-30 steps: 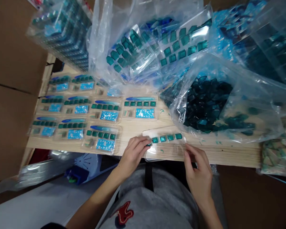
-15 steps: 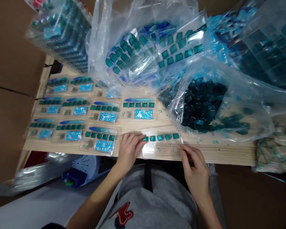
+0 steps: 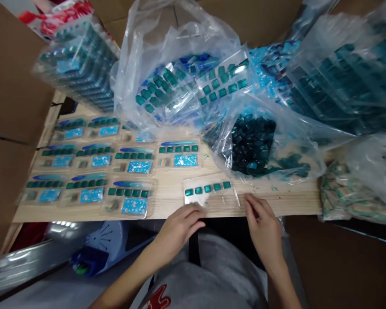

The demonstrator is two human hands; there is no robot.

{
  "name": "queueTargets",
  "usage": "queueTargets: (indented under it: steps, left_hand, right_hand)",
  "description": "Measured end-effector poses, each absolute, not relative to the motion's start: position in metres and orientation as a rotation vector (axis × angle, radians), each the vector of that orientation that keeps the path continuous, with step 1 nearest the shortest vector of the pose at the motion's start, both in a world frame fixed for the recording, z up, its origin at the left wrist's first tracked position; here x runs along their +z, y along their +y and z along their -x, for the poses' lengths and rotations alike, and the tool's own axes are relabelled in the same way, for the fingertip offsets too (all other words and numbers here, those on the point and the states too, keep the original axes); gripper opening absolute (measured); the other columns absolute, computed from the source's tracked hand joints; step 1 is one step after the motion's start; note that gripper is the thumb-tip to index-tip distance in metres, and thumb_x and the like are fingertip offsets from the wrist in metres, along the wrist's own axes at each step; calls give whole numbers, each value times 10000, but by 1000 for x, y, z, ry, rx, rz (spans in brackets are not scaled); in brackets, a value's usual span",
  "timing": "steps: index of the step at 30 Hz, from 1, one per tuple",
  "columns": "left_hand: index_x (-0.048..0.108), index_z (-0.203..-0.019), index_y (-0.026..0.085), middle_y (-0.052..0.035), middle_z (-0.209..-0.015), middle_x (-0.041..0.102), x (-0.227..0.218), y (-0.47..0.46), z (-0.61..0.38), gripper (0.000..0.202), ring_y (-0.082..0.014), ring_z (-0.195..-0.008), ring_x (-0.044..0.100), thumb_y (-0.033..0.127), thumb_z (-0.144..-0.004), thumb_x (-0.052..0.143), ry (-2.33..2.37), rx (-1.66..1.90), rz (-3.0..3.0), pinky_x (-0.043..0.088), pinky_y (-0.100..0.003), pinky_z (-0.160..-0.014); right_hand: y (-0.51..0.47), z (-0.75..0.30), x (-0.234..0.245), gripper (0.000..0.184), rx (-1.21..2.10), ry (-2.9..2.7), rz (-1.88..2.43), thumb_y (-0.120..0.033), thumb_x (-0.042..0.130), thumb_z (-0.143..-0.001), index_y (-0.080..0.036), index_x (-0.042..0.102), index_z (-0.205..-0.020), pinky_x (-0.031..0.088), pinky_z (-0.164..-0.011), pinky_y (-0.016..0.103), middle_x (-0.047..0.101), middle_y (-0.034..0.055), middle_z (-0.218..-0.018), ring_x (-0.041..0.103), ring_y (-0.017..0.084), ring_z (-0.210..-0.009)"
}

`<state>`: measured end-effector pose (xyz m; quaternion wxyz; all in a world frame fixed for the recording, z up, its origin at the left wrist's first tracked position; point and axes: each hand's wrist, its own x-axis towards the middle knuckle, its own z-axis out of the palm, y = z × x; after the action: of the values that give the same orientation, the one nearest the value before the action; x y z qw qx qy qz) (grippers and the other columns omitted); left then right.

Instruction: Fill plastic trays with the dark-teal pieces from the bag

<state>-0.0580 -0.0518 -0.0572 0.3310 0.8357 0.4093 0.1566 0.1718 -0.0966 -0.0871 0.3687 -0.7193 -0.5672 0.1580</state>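
A clear plastic tray [image 3: 220,200] lies flat near the table's front edge. A row of several square teal gems [image 3: 207,189] sits along its upper part. My left hand [image 3: 182,225] hovers at the tray's lower left edge, fingers stretched out and thumb apart, slightly blurred, with nothing seen in it. Just off the tray's right edge is my right hand [image 3: 263,225], its thumb and forefinger curled together, and no object shows between them. To the left stands a filled pack [image 3: 130,199] with a blue pen-like stick, teal gems and a blue patterned packet.
Rows of similar filled packs [image 3: 93,161] cover the table's left side, before a tall stack of packs [image 3: 80,64]. Behind the tray lie an open bag of dark teal gems [image 3: 252,146] and a large bag of gem trays [image 3: 180,86]. A bag of striped pieces [image 3: 350,195] sits right.
My left hand has let go of the leftmost gem and drawn back toward the tray's lower edge. My right fingertips have come off the tray's right edge. The whole view has shifted.
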Motion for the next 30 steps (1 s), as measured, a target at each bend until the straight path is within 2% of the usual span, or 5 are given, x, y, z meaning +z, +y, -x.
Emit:
queueTargets:
  steps: [12, 16, 19, 25, 30]
  left_hand:
    - [596, -708, 195, -12, -751, 638, -54, -9, 46, 275, -146, -698, 610, 169, -921, 423, 829, -61, -2130, 462, -215, -669]
    - [597, -917, 167, -99, -924, 648, -63, -30, 30, 242, -217, -839, 620, 48, -869, 391, 1019, -62, -2248, 488, -328, -767]
    - [573, -912, 162, -131, -1003, 631, -61, -41, 20, 212, -263, -955, 597, 22, -826, 440, 1045, -36, -2346, 484, -405, -848]
    - [492, -838, 201, -92, -1087, 625, -17, -38, 33, 139, -190, -1002, 592, 85, -869, 422, 879, 399, -2306, 496, -309, -865]
    - [503, -810, 215, -61, -1012, 693, 29, -29, 55, 144, -183, -934, 669, 103, -870, 436, 996, 537, -2136, 534, -255, -732]
  right_hand:
    - [-119, -174, -83, 249, 586, -1464, 1764, -294, 475, -951, -194, 685, -1040, 573, -794, 361, 739, 98, -979, 699, 236, -926]
    - [-127, -164, -82, 225, 598, -1510, 1627, -245, 494, -943, -215, 696, -1036, 578, -803, 341, 743, 78, -950, 708, 215, -897]
    - [-129, -147, -87, 256, 691, -1639, 1449, -197, 482, -943, -237, 697, -1076, 596, -729, 291, 740, 60, -879, 719, 186, -805]
    - [-130, -128, -111, 400, 632, -1677, 1386, -170, 473, -930, -198, 547, -1322, 590, -819, 358, 712, 136, -1146, 714, 236, -980]
    - [-131, -129, -119, 366, 801, -1423, 1397, -291, 504, -931, -206, 589, -1276, 594, -626, 252, 730, 38, -770, 715, 170, -643]
